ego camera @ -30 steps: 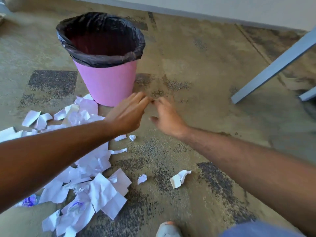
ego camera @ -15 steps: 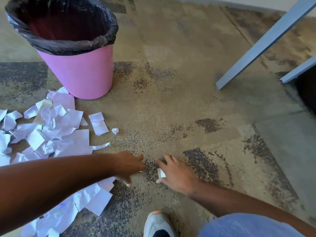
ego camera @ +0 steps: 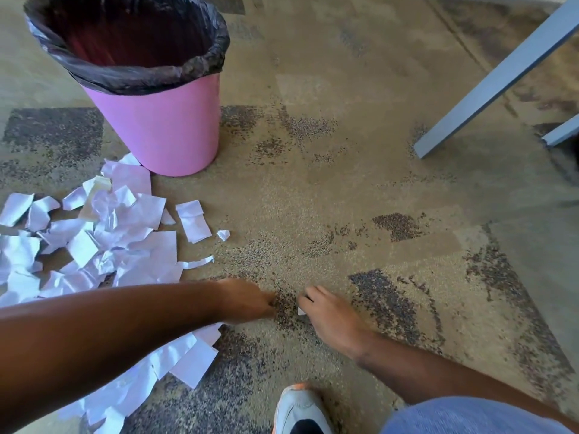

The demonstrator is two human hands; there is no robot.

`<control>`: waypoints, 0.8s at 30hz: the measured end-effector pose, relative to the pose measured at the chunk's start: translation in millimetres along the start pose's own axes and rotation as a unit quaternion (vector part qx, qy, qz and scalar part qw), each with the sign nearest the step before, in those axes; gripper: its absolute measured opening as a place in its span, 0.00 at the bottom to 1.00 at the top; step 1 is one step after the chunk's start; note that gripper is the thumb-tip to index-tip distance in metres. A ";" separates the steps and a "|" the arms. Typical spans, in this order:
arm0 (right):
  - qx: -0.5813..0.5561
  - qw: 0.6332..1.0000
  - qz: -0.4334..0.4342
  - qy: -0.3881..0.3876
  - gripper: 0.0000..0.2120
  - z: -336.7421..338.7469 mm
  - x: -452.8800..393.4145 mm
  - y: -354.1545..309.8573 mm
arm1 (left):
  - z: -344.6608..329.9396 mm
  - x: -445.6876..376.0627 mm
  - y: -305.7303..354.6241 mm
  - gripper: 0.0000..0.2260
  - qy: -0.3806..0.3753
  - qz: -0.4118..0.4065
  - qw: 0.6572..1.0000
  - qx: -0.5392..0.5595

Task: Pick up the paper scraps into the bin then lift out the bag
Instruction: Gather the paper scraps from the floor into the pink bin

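The carpet [ego camera: 360,189] fills the view, patchy tan and dark. On it stands the pink bin [ego camera: 163,126], upright, lined with a black bag [ego camera: 131,79] whose edge is folded over the rim; the inside looks empty as far as can be seen. Well to the right of the bin, a grey-blue table leg [ego camera: 501,76] slants down to the floor.

Just in front of the bin and to its left lies the heap of paper scraps [ego camera: 103,245], spreading toward the person and partly hidden under the left forearm. A few loose bits sit apart from the heap on its bin-right side, among them a tiny crumpled ball [ego camera: 223,234].

Nearer the person than the bin, both hands are down at the carpet. The left hand [ego camera: 247,300] has its fingers curled under; what they hold, if anything, cannot be told. The right hand [ego camera: 329,314] has its fingers pinched together on a small white scrap [ego camera: 301,311].

The risk from here is likely scale — a light pinch on so small a piece could let it drop on the carry to the bin. A careless toss might also knock the folded bag edge off the rim. The shoe [ego camera: 297,408] is close too.
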State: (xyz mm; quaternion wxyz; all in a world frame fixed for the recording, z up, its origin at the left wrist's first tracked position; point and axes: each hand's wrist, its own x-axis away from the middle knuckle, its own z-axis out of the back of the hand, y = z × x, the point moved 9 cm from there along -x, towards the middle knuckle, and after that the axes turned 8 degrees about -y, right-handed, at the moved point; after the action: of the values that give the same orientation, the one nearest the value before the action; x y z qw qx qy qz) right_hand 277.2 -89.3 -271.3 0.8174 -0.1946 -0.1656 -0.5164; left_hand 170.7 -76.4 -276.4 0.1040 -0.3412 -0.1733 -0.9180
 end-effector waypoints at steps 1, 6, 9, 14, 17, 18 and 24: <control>-0.015 1.000 -0.002 0.003 0.20 2.0 -1.9 -1.2 | 0.8 -0.1 -0.9 0.16 0.005 0.003 1.000 0.004; -0.077 0.996 -0.009 0.043 0.16 27.8 -21.6 -5.8 | 22.3 8.3 -25.1 0.16 0.064 0.048 0.996 0.032; -0.111 0.989 0.002 0.098 0.12 74.5 -40.2 -14.3 | 52.1 31.9 -59.6 0.18 0.170 0.115 0.977 0.057; -0.130 0.965 0.020 0.226 0.11 186.5 -80.7 -22.2 | 109.4 120.8 -122.3 0.13 0.417 0.219 0.879 0.079; -0.127 0.939 0.056 0.315 0.12 258.5 -102.8 -36.5 | 139.1 186.9 -151.6 0.10 0.548 0.254 0.792 0.085; -0.128 0.927 0.067 0.346 0.14 282.7 -107.6 -43.7 | 147.1 207.9 -162.0 0.08 0.582 0.271 0.762 0.091; -0.125 0.879 0.125 0.443 0.17 395.3 -138.5 -99.3 | 164.7 310.7 -211.3 0.10 0.707 0.366 0.594 0.113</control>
State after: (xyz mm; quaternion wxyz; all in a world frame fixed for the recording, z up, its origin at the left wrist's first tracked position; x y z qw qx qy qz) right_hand 102.4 173.3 21.6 0.8320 -0.0651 0.3051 -0.4587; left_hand -29.0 159.2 -6.3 0.5591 0.3951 -0.0079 -0.7289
